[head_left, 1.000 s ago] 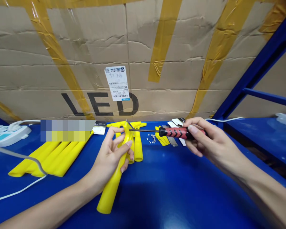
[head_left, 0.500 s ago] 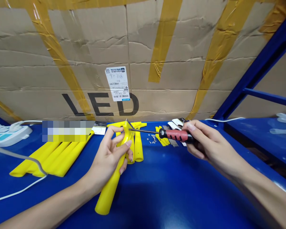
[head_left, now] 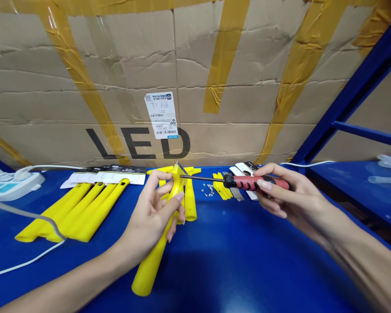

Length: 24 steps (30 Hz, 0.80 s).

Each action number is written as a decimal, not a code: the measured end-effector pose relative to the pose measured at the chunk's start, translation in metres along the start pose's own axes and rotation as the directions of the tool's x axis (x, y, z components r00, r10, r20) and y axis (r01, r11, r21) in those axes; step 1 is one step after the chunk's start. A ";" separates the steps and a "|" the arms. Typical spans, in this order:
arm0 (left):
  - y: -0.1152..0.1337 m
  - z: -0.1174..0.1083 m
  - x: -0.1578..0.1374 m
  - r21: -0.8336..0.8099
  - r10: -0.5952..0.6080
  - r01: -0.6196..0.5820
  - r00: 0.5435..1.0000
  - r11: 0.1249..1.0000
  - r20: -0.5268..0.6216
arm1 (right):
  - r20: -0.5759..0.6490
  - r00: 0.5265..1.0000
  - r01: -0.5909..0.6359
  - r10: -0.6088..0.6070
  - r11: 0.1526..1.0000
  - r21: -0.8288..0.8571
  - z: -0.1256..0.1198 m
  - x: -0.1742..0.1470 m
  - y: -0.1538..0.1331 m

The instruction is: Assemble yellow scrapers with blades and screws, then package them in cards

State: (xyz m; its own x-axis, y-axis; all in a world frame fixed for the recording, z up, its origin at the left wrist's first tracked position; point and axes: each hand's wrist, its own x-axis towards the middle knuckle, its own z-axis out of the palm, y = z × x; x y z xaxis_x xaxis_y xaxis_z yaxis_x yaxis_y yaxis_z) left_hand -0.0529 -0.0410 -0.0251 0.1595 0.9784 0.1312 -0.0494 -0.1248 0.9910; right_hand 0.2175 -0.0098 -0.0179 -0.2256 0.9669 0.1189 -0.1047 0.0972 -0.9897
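Observation:
My left hand is closed round a yellow scraper, near its head, with the handle slanting down toward me. A thin metal blade shows at the scraper's top. My right hand grips a screwdriver by its red and black handle. The screwdriver lies nearly level, and its shaft reaches the side of the scraper's head; the tip's exact contact is too small to make out. Behind the left hand, more yellow scraper parts lie on the blue table, partly hidden by the fingers.
Several yellow handles with black-and-white cards lie at left. Small screws and nuts, small yellow pieces and packets sit past the screwdriver. A power strip with cables stands at far left. A cardboard box walls the back.
My right hand has shifted its grip back along the screwdriver's handle, with the fingers turned differently. My left hand and the scraper have moved slightly right.

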 end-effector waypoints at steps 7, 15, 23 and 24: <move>0.005 -0.004 0.002 0.083 0.032 -0.028 0.999 0.996 -0.043 | -0.014 0.941 -0.317 0.339 0.893 0.320 0.012 0.002 -0.004; 0.011 -0.008 0.004 0.082 0.043 -0.046 0.998 0.996 0.035 | -0.097 0.852 -0.440 0.515 0.803 0.401 0.013 0.010 0.001; 0.017 -0.013 0.017 -0.022 -0.112 0.110 0.986 0.994 -0.122 | -0.211 0.915 -0.216 0.343 0.860 0.462 -0.005 0.014 -0.006; 0.017 -0.013 0.017 -0.028 -0.131 0.129 0.983 0.991 -0.127 | -0.203 0.929 -0.202 0.310 0.883 0.424 -0.006 0.013 -0.007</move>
State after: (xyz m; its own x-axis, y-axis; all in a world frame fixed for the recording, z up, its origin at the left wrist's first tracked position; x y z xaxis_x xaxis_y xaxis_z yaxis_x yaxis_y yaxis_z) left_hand -0.0638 -0.0239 -0.0059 0.0383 0.9993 -0.0048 -0.0563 0.0069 0.9984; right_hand 0.2215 0.0038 -0.0097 -0.0453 0.9760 -0.2130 -0.4574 -0.2098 -0.8641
